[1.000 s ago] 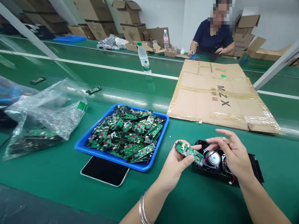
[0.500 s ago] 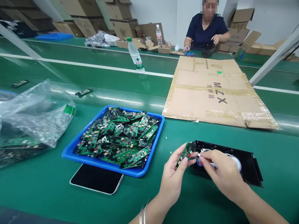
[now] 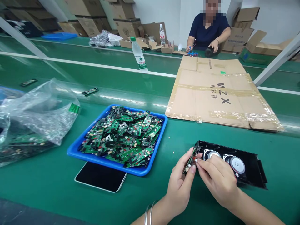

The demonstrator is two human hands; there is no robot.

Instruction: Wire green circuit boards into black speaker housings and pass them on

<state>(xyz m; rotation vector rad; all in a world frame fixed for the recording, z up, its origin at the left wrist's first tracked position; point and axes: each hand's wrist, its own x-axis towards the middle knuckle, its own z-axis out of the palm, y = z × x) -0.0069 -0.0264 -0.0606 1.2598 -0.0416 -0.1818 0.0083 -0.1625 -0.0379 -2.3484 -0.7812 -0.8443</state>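
Observation:
My left hand [image 3: 179,181] grips a green circuit board [image 3: 190,162] by its edges, tilted so that it shows nearly edge-on. Fingertips of my right hand [image 3: 219,178] pinch a small white connector [image 3: 196,160] against the board, beside a red part. Just behind both hands lies a black speaker housing [image 3: 252,167], open side up. Two round speakers [image 3: 237,164] with pale backs sit in it, and thin wires run near them. My right hand covers part of the housing's near side.
Left of my hands stands a blue tray [image 3: 150,165] heaped with circuit boards, partly over a dark-screened tablet [image 3: 100,176]. A clear plastic bag [image 3: 47,115] of boards lies far left. Beyond are flattened cardboard [image 3: 222,100], a water bottle [image 3: 139,56] and a seated person [image 3: 208,31].
My left hand has turned the board more edge-on. Both hands have shifted slightly, and more of the speakers shows. The person opposite has lowered a hand onto a dark object.

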